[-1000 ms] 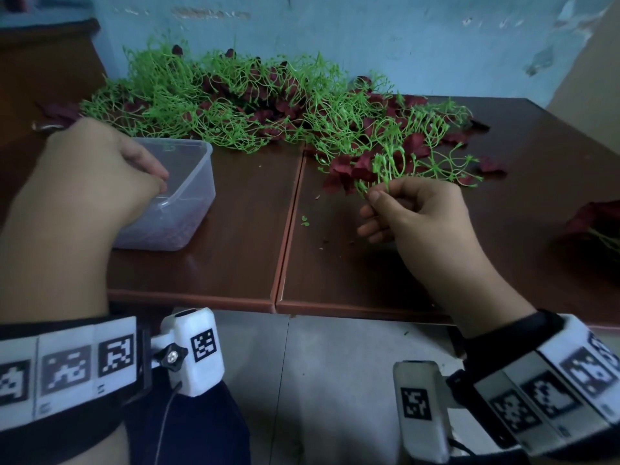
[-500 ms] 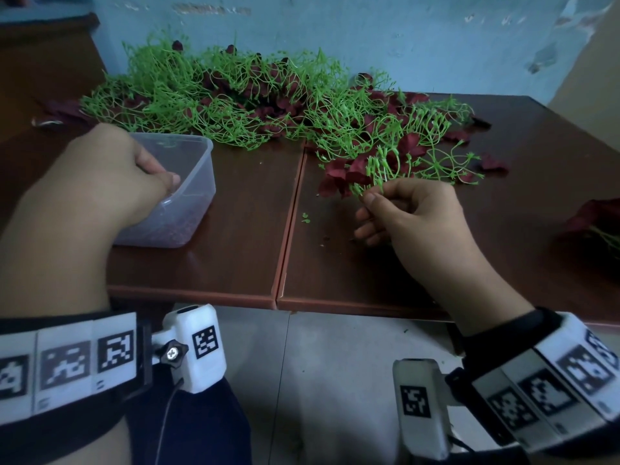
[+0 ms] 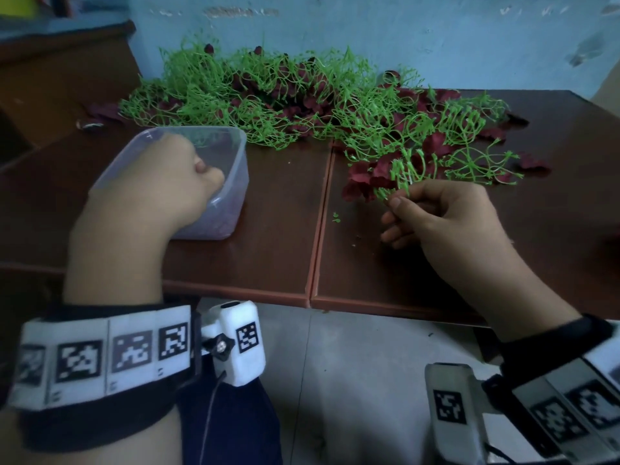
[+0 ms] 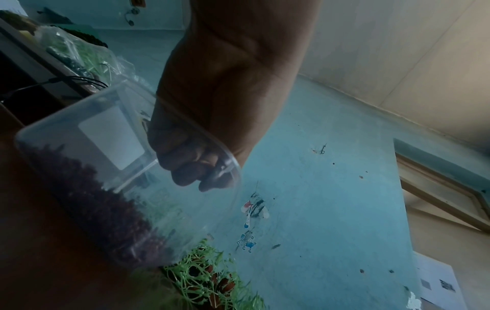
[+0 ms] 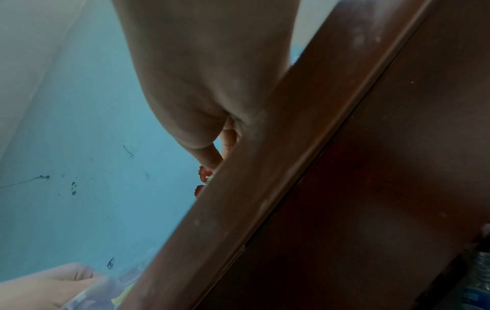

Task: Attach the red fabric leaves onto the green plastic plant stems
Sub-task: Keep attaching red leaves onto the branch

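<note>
left hand [image 3: 157,182]: was over the near rim of the clear tub [image 3: 235,182]; now deeper inside it, curled fingers [image 4: 191,165] down in the tub above the dark red leaves [image 4: 87,201]; whether they hold a leaf cannot be told.
right hand [image 3: 443,213]: slight drift toward the table edge, pinch on the green stem sprig [image 3: 399,176] unchanged.
green stem sprig: drawn a little nearer with the hand.

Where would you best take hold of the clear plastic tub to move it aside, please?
Grip the clear plastic tub by its right wall, just under the rim, coming from the right. That side is bare and upright, while the left hand reaches in over the near rim, and the green stems crowd its far side.
</note>
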`<state>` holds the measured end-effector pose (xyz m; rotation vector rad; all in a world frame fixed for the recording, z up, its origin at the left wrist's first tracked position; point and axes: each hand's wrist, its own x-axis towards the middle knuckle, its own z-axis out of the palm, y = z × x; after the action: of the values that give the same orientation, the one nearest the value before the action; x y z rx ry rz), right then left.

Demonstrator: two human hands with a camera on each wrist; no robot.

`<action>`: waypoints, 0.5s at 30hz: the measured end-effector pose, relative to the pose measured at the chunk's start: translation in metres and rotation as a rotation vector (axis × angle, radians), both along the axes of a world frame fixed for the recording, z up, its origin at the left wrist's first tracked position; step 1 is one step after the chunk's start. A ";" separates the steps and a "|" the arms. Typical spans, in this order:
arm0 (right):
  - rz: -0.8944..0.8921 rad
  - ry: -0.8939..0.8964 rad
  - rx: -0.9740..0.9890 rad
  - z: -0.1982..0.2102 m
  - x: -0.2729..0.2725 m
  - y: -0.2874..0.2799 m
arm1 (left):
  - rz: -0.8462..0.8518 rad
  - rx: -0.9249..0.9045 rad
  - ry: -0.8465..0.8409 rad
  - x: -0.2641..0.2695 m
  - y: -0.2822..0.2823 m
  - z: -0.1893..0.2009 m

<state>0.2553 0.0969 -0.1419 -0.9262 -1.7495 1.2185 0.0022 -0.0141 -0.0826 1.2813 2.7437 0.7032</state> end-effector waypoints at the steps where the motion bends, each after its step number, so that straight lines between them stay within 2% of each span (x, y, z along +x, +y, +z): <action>1: 0.002 0.002 -0.003 0.000 0.000 0.000 | -0.011 0.020 0.000 0.000 0.000 0.000; 10: 0.006 -0.020 0.024 -0.001 -0.002 -0.001 | -0.094 0.063 -0.100 0.009 0.001 0.000; 15: 0.001 -0.038 0.033 -0.001 -0.003 -0.002 | -0.073 0.095 -0.085 0.016 0.002 0.002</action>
<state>0.2522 0.0949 -0.1425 -0.9352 -1.7947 1.1763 0.0183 -0.0119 -0.0807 1.3288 2.6118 0.8702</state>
